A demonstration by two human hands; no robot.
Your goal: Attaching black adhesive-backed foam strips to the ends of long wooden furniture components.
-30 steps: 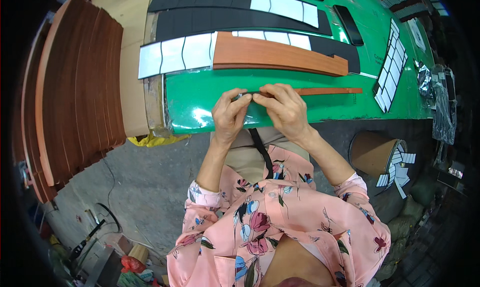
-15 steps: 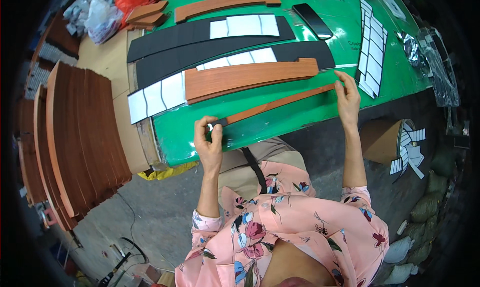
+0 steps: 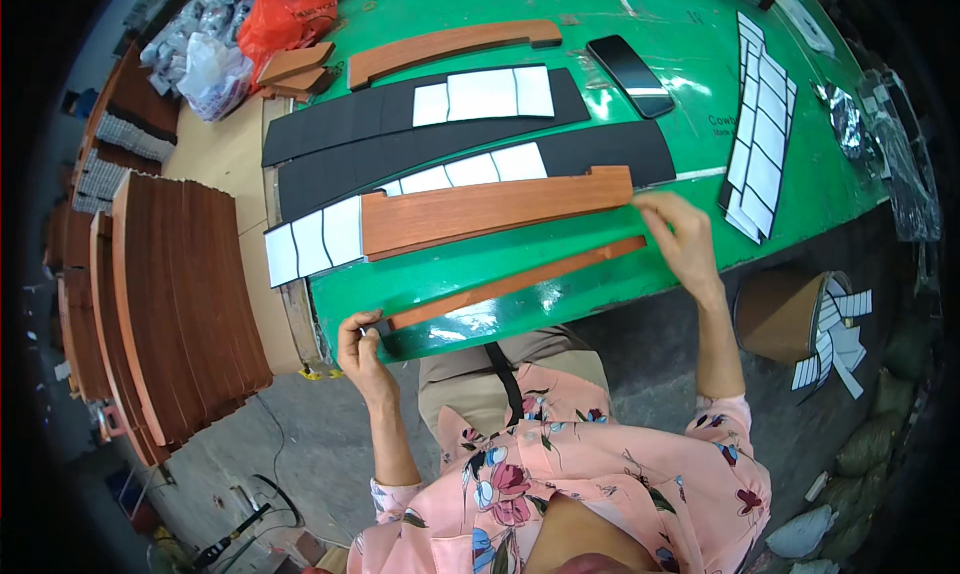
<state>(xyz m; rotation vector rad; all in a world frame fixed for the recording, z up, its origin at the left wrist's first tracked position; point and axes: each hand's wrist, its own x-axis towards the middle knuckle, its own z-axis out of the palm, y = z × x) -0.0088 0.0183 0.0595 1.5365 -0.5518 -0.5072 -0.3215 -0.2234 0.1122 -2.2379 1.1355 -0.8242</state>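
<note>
**Operator:** Wood, thin and reddish-brown; that is the narrow wooden strip (image 3: 515, 283) I have stretched between my two hands, lying along the near edge of the green table (image 3: 700, 94); my left hand (image 3: 362, 352) has its fingers curled shut around the strip's near-left end at the table lip; my right hand (image 3: 682, 236) is mostly open, fingertips pressed down just past the far-right end.

**Second:** How will it handle?

**Operator:** Light, I judge, and springy; a piece this long and slim would likely bow or whip if lifted from one end only, so I would take it at both ends, or near the middle with a flat palm; the glossy table may let it slide.

**Second:** What sits beyond your hands?

**Operator:** Just above my right fingertips the wider wooden board (image 3: 495, 212) rests on a black foam strip (image 3: 470, 169) with white backing sheets (image 3: 483, 94); farther off, a dark phone (image 3: 630, 76); left of my left hand, a stack of curved wooden boards (image 3: 180, 294).

**Second:** Anything unclear?

**Operator:** Plenty; my left fingers hide the strip's end, so I cannot tell whether they also pinch something dark there; whether my right fingertips touch the strip or the board's corner is not clear; the fisheye bends every edge, so true curvature is hard to judge.
</note>
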